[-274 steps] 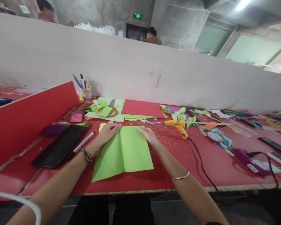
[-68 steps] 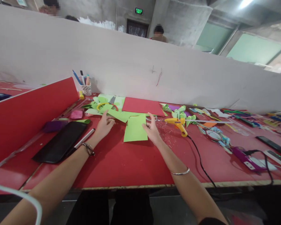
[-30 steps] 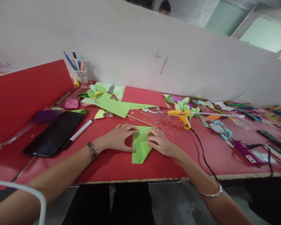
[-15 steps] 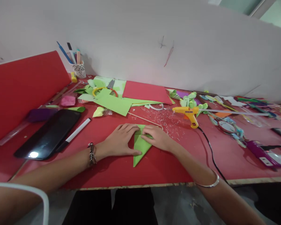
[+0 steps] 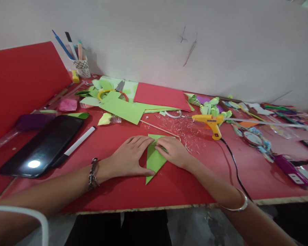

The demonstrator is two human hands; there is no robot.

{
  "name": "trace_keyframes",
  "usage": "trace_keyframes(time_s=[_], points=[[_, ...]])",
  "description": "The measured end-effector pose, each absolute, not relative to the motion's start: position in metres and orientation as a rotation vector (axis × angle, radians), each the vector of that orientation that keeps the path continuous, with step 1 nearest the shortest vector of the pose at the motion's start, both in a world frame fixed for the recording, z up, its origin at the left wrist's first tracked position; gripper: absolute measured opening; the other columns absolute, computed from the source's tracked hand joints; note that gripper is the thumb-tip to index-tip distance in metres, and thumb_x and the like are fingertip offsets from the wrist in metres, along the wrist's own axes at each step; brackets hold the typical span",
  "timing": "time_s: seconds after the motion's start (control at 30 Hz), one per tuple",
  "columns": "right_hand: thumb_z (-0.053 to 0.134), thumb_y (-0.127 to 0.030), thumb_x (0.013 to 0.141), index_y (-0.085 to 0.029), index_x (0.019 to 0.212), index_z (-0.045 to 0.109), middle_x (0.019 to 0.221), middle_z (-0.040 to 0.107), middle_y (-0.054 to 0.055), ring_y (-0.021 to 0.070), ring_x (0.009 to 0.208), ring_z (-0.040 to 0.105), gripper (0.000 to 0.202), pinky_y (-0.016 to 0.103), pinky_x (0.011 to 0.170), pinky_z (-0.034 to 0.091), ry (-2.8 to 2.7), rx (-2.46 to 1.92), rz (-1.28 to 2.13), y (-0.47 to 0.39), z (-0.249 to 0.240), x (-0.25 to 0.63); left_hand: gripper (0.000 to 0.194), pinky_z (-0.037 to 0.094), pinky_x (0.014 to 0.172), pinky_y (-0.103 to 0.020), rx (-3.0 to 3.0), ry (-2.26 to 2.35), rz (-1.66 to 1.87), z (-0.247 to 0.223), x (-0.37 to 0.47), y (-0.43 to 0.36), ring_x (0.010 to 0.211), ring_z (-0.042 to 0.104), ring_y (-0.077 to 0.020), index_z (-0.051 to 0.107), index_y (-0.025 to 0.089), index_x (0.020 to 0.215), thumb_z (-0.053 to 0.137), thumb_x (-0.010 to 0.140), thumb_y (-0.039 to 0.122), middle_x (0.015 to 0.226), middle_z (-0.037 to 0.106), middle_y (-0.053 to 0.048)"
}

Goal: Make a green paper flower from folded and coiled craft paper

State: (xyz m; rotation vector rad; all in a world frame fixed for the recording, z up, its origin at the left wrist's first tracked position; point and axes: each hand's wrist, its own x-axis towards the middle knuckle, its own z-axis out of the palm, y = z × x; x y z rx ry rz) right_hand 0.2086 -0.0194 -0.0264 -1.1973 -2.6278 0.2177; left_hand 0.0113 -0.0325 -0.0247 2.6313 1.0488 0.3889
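A sheet of bright green paper, folded to a point at its lower end, lies on the red tabletop between my hands. My left hand rests along its left side, fingers stretched out over the upper edge and thumb spread down onto the lower part. Bent over the upper right of the paper, my right hand grips the folded flap there. Its fingertips partly hide the fold. Just beyond my hands lies a thin wooden stick.
A yellow glue gun with a black cord lies to the right. Left are a black phone and a white marker. Green paper sheets, scissors and red paper lie at the back, near a pen cup.
My view has shifted slightly. Both hands stay at the folded green paper in nearly the same pose, with the left thumb slightly lower, near the paper's pointed end.
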Motion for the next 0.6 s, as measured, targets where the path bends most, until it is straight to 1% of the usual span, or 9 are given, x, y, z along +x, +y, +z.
trace_keyframes(time_s=[0.27,0.6], points=[[0.036,-0.027,0.086,-0.018,0.076,0.049,0.072,0.054,0.003,0.0156,0.068,0.048,0.019,0.026,0.062,0.034,-2.614,-1.216,0.247,-0.02,-0.0267,0.2083,0.09,0.023,0.099,-0.038,2.609,1.017,0.391,-0.0251,0.0093,-0.0345,0.12,0.031,-0.0256,0.023,0.018,0.129,0.049,0.06,0.068,0.13,0.037,-0.009],[0.037,-0.029,0.086,-0.018,0.075,0.049,0.07,0.053,0.002,0.0149,0.066,0.046,0.02,0.025,0.06,0.033,-2.585,-1.231,0.275,-0.0199,-0.0277,0.2082,0.089,0.019,0.101,-0.041,2.617,1.05,0.379,-0.027,0.0078,-0.04,0.122,0.028,-0.026,0.021,0.02,0.131,0.048,0.061,0.067,0.133,0.033,-0.008]])
